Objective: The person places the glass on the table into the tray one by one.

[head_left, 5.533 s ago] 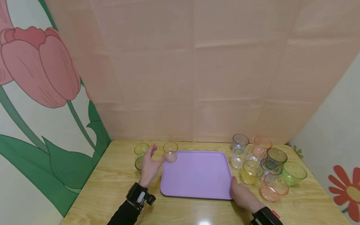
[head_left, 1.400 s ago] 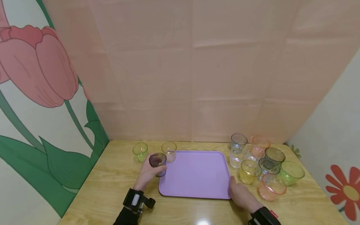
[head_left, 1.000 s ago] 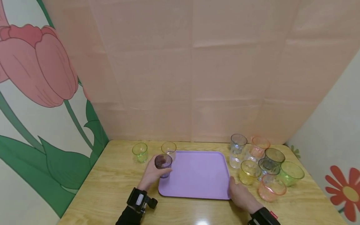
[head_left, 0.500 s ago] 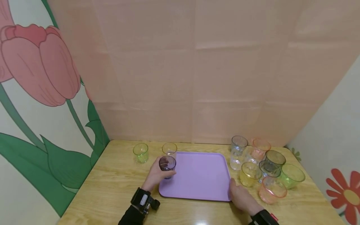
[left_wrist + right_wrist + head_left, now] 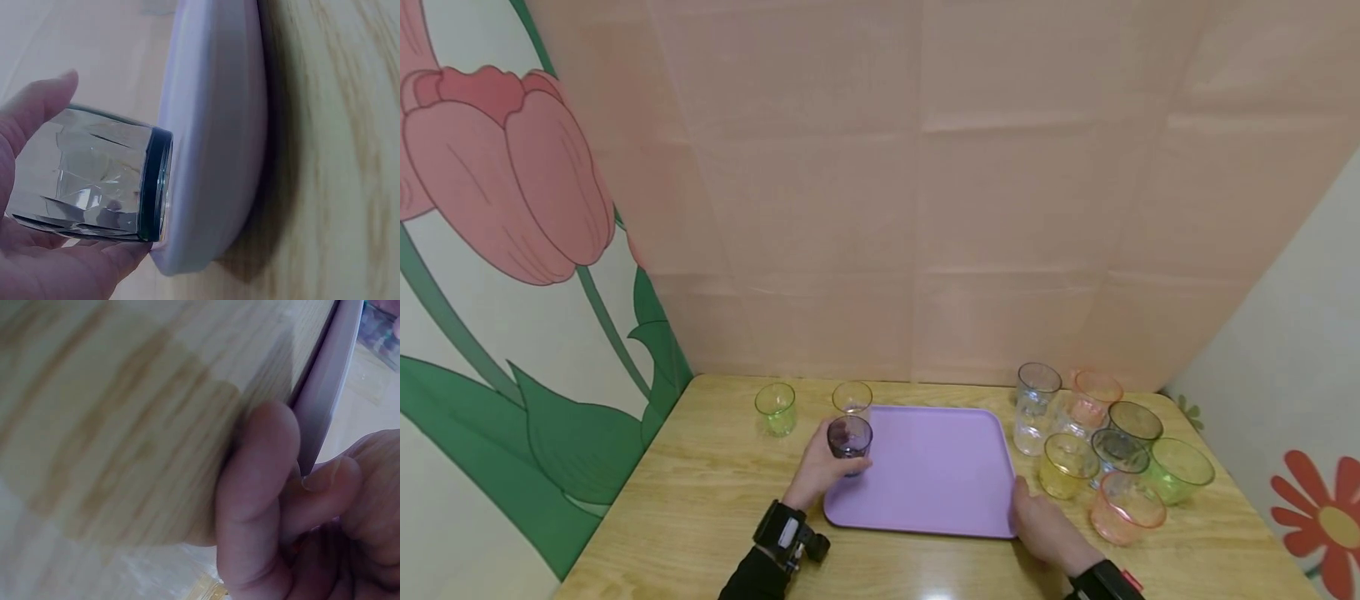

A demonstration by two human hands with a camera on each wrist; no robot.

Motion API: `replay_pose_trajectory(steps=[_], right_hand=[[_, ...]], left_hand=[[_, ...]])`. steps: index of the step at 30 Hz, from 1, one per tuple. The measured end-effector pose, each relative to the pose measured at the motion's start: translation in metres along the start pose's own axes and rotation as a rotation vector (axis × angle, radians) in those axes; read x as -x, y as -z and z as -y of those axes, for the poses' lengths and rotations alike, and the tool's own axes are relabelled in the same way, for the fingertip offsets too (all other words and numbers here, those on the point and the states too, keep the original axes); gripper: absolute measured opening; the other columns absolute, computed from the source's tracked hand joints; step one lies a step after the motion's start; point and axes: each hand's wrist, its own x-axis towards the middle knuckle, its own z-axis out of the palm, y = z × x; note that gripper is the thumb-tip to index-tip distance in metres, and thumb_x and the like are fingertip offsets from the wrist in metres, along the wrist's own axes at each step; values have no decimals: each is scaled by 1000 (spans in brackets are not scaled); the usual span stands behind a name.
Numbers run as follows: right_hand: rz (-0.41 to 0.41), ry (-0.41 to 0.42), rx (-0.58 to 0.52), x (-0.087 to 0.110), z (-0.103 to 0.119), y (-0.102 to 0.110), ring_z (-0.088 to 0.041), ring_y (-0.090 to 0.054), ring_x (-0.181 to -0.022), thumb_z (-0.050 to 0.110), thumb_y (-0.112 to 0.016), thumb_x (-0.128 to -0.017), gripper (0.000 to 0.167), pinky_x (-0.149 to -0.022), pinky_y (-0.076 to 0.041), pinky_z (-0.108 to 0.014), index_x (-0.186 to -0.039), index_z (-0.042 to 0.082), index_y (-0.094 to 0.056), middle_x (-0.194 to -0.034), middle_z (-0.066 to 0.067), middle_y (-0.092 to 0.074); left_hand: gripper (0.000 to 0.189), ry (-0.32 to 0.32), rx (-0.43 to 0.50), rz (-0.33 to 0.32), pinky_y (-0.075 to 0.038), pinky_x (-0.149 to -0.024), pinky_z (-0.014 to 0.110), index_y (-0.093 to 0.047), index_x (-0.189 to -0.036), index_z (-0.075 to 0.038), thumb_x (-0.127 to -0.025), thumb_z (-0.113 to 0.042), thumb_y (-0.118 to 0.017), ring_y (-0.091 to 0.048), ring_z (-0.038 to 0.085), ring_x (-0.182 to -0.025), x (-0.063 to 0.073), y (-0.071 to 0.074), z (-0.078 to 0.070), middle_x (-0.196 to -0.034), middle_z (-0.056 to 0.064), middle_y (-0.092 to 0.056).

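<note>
My left hand (image 5: 816, 475) grips a small purple-tinted glass (image 5: 850, 438) upright at the tray's left side. The left wrist view shows thumb and fingers round the faceted glass (image 5: 94, 178), its dark base touching or just above the tray's rim (image 5: 219, 125). My right hand (image 5: 1048, 527) holds the right edge of the lilac tray (image 5: 936, 475) near its front corner. In the right wrist view, the thumb and a bent finger (image 5: 256, 481) pinch the tray edge (image 5: 322, 394). A pale glass with an amber rim (image 5: 852, 396) stands behind the purple glass, partly hidden.
A green glass (image 5: 777, 410) stands at the back left of the wooden table (image 5: 700, 467). Several glasses crowd the right side, among them a yellow one (image 5: 1067, 467), a pink one (image 5: 1127, 508), a green one (image 5: 1180, 471) and a tall clear one (image 5: 1036, 408). A wall rises behind.
Earlier my left hand was unfilled beside the glasses at left. It then took the purple glass and carried it right to the tray, barely moving lately. The right hand stayed at the tray edge.
</note>
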Motion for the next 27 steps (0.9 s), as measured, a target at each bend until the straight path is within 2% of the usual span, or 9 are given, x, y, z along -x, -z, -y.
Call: replay_pose_trajectory(steps=[3,17,22,27], right_hand=[[6,-3,2,0,0,0,-31,-59,-53,-7,-61,-88,34,-44,-51,-44,-116,-20,-46,-60,-13,-53],[22,-12,-4,0,-1,-1,-32,-61,-54,-6,-60,-90,37,-46,-52,-45,-120,-21,-45,-62,-14,-55],[22,-7,0,1,0,0,-30,-60,-53,-6,-60,-90,38,-46,-52,-43,-121,-22,-44,-60,-12,-54],[52,-27,-14,0,1,2,-26,-57,-53,-5,-59,-92,40,-46,-51,-42,-123,-23,-43,-61,-10,-53]], left_hand=[[82,-23,-20,4,-47,-105,55,-45,-138,5,-72,-12,-91,-56,39,-121,1,0,0,-128,23,-59],[81,4,-17,-31,-44,-110,54,-46,-137,6,-71,-8,-91,-53,40,-127,-1,-1,4,-132,24,-59],[83,5,-48,-42,-44,-110,54,-45,-137,5,-70,-10,-92,-53,40,-126,-2,-2,5,-132,24,-58],[84,4,-40,-51,-43,-110,54,-46,-137,5,-69,-9,-93,-52,41,-126,-2,-2,4,-130,24,-57]])
